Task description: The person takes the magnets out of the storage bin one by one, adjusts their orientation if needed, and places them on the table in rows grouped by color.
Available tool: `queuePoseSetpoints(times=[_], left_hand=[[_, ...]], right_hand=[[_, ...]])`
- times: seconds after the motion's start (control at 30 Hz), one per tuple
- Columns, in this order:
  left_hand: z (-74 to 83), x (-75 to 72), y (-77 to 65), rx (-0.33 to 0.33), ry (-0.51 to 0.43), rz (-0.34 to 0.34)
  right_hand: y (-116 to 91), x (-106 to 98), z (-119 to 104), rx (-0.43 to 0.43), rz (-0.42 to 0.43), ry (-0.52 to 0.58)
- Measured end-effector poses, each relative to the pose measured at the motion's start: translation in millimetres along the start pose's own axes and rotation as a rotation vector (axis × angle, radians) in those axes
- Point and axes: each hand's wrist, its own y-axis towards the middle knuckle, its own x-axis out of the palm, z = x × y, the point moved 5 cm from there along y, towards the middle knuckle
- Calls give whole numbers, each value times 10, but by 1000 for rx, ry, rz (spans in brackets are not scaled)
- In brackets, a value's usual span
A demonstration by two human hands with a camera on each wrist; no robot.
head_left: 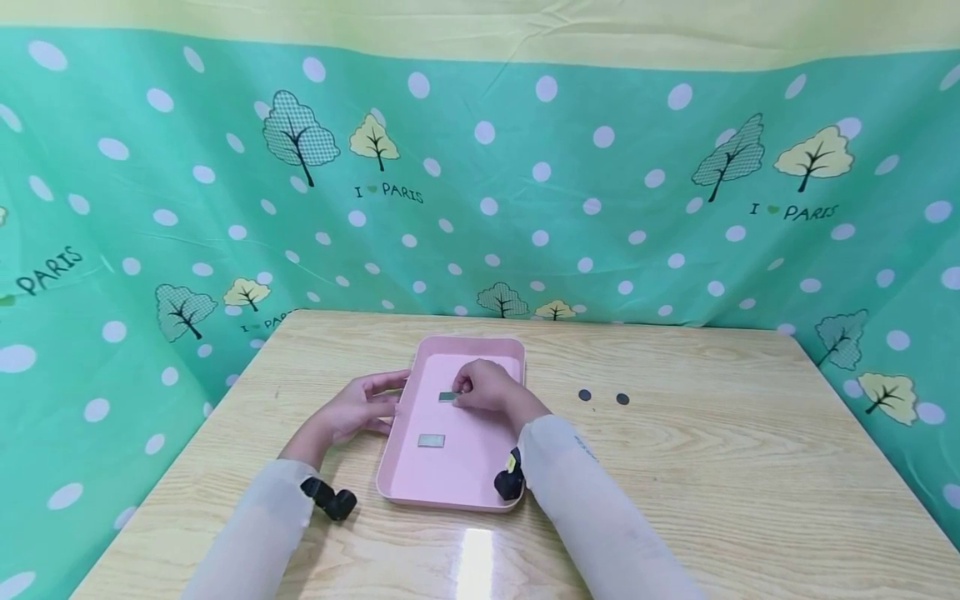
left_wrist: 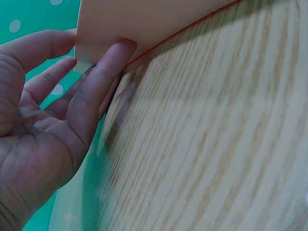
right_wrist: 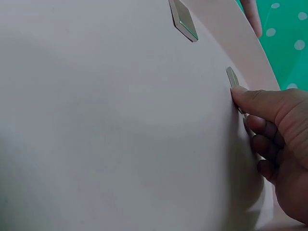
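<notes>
A pink tray (head_left: 450,492) lies on the table, with two small flat rectangular metal blocks inside. The nearer metal block (head_left: 431,441) rests on the tray floor, apart from both hands. Thumb and fingers of my right hand (head_left: 487,387) pinch the right end of the farther metal block (head_left: 447,397); in the right wrist view this block (right_wrist: 232,77) partly shows beyond the thumb. My left hand (head_left: 360,408) touches the tray's left wall from outside, fingers fairly straight. Up close, its thumb (left_wrist: 103,77) lies against the outer wall (left_wrist: 144,24).
Two dark round discs, a left one (head_left: 585,395) and a right one (head_left: 622,399), lie on the wooden table (head_left: 720,467) right of the tray. A green dotted curtain (head_left: 525,208) hangs behind and along both sides.
</notes>
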Motion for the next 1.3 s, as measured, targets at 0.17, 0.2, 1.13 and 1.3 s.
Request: queuePoseSetpoints(times=[0.17,0.2,1.13,1.3], left_hand=[[-1,28,28,5,4,-10],[0,26,26,5,6,-11],[-21,9,8,1,3,-1],[-22,8,15,5,11,-1]], right_hand=[[-28,-22,29,-1,-36,12],[-23,-17,31,-17,-44,17],[-59,-96,-38,-127,-55,439],[-54,-140,-14,-113,-8,509]])
